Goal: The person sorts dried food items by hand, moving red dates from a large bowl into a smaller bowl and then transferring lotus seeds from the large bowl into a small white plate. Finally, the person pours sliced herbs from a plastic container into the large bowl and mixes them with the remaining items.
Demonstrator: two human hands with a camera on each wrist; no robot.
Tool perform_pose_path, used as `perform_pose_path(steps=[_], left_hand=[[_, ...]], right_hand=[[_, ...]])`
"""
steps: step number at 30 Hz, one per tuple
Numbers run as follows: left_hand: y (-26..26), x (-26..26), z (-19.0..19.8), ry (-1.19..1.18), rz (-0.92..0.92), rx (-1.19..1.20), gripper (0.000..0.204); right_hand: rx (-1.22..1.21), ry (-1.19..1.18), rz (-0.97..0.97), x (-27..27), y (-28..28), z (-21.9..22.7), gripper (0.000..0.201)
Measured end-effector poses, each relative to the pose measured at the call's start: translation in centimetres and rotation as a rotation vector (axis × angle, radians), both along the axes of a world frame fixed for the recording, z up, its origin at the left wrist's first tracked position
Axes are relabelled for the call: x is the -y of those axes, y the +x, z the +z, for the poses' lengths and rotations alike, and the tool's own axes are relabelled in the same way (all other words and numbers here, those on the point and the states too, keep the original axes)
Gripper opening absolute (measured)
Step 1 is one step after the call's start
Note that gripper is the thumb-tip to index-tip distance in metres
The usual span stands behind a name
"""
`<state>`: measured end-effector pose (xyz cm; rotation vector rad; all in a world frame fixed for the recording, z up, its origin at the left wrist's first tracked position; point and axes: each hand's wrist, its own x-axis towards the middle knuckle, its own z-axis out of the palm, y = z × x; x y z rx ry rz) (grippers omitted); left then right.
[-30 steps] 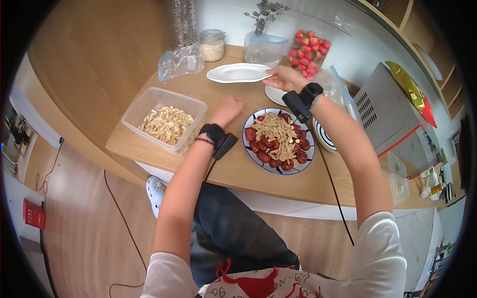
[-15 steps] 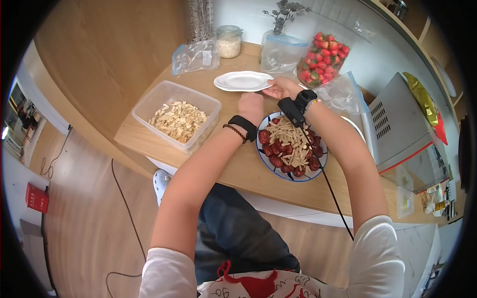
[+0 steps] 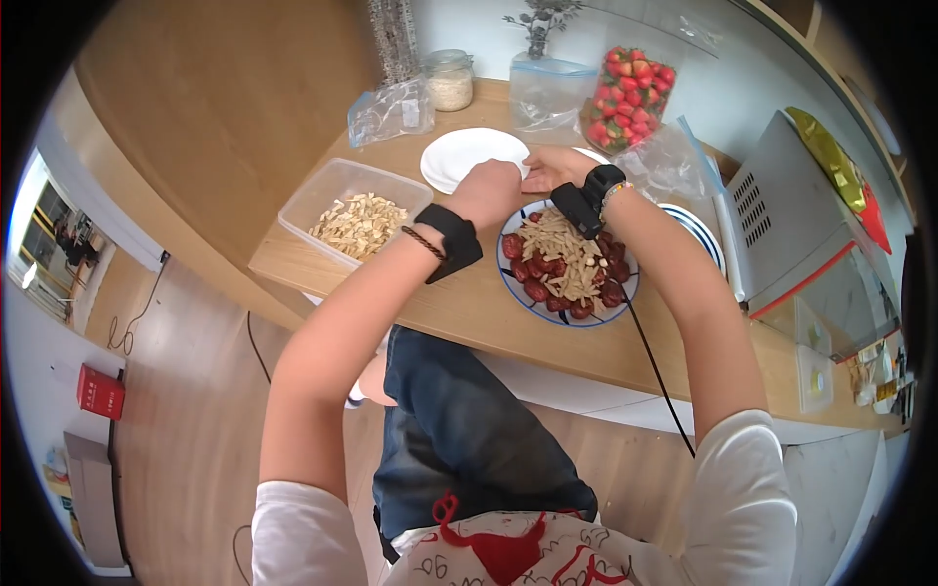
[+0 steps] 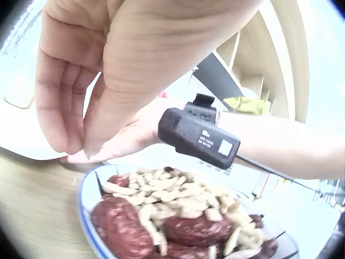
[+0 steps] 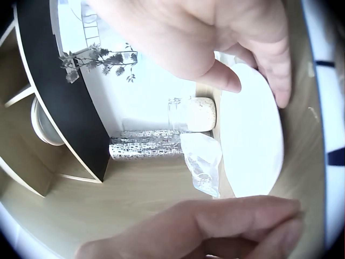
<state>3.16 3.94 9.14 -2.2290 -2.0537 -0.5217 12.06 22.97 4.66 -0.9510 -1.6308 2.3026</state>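
Note:
A white plate (image 3: pixel 467 156) is gripped at its right edge by my right hand (image 3: pixel 555 170); in the right wrist view, thumb and fingers lie on either side of the rim of the plate (image 5: pixel 252 135). My left hand (image 3: pixel 491 191) is at the plate's front edge, close to the right. The left wrist view shows the thumb and fingers of my left hand (image 4: pixel 81 81) curled with tips together; no object is clear between them. Just in front, a blue-rimmed plate (image 3: pixel 510 285) bears red dates (image 4: pixel 121 226) and pale slivers (image 4: pixel 183 194).
A plastic tub (image 3: pixel 311 190) of pale dried pieces stands left. Behind are a clear bag (image 3: pixel 391 112), a glass jar (image 3: pixel 449 83), a zip bag (image 3: pixel 552 93) and a container of strawberries (image 3: pixel 630 103). At the right are a striped plate (image 3: pixel 705 234) and a grey appliance (image 3: pixel 782 205).
My left hand has moved up and right, then over the white plate's front edge. The white plate now shows more of its upper face. My right hand has kept its grip.

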Motion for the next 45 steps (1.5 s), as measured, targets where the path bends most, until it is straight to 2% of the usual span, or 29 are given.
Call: perform_pose_path(steps=[1,2,4,7,9,11,14,17,18,20,21,23,26,29,30,33,34,36,38,40,43,44,45], left_hand=[[0.4,0.1,0.5,-0.055,-0.035,0.098,0.011],[0.5,0.2,1.0,-0.110,-0.070,0.195,0.011],[1.1,0.6,2.1,-0.280,-0.100,0.428,0.012],[0.7,0.0,1.4,-0.440,-0.320,0.668,0.015],[0.9,0.4,1.5,-0.442,-0.340,0.628,0.020],[0.8,1.2,1.9,-0.394,-0.308,0.636,0.023],[-1.5,2.5,2.7,-0.157,-0.153,0.588,0.027],[-6.8,5.0,4.4,-0.045,0.166,0.460,0.033],[-9.8,5.8,4.2,-0.008,0.256,0.402,0.035],[-13.7,8.3,3.8,0.158,0.453,0.047,0.048],[-15.4,9.5,3.0,0.116,0.584,-0.003,0.054],[-17.6,11.1,1.2,0.031,0.843,-0.098,0.069],[-19.2,11.3,-0.4,-0.179,1.169,0.168,0.079],[-21.2,9.8,-2.7,0.304,1.292,0.391,0.076],[-23.4,9.6,-3.3,0.316,1.331,0.368,0.074],[-24.9,12.1,-1.2,-0.175,1.254,0.489,0.063],[-23.4,12.8,-0.5,-0.293,1.145,0.419,0.047],[-20.9,13.3,-1.5,-0.043,1.183,0.917,0.044],[-19.3,13.5,-2.7,0.173,1.048,1.158,0.044],[-18.1,12.8,-4.6,0.325,0.769,1.141,0.048],[-16.4,9.0,-6.8,0.548,0.952,1.394,0.050],[-16.7,8.6,-7.3,0.569,0.853,1.404,0.045],[-16.8,8.0,-7.9,0.630,0.833,1.374,0.045]], right_hand=[[0.040,0.015,0.057,-0.3,0.7,0.1,0.040],[0.160,0.116,0.033,0.5,1.6,1.7,0.037],[0.022,0.163,0.023,2.7,5.0,4.6,0.033],[-0.152,0.198,0.037,5.1,9.9,6.9,0.030],[-0.247,0.205,0.035,6.5,12.8,7.3,0.030],[-0.304,0.176,-0.072,7.6,15.2,6.5,0.029],[-0.407,0.124,-0.237,7.8,18.1,4.0,0.027],[-0.635,0.018,-0.269,4.6,20.3,-0.7,0.025],[-0.609,0.017,-0.432,6.5,20.1,0.3,0.024],[-0.689,-0.010,-0.377,6.3,20.8,-0.1,0.023],[-0.727,-0.027,-0.350,6.3,21.0,-0.4,0.023],[-0.668,0.057,-0.426,7.3,20.8,0.5,0.018],[-0.588,0.161,-0.452,7.6,20.9,-0.2,0.015],[-0.613,0.121,-0.447,7.6,21.1,-0.5,0.015],[-0.632,0.102,-0.451,7.9,21.3,-0.3,0.014],[-0.653,0.115,-0.478,8.3,21.7,0.4,0.013],[-0.637,0.137,-0.498,8.6,21.7,0.6,0.013],[-0.622,0.143,-0.499,8.5,21.4,0.4,0.013],[-0.625,0.129,-0.498,9.0,20.9,0.2,0.013],[-0.651,0.085,-0.527,9.2,20.6,-0.3,0.013],[-0.681,0.051,-0.569,9.1,20.8,-0.2,0.014],[-0.688,0.048,-0.577,8.9,20.9,-0.3,0.014],[-0.696,0.043,-0.585,8.8,21.0,-0.4,0.014]])
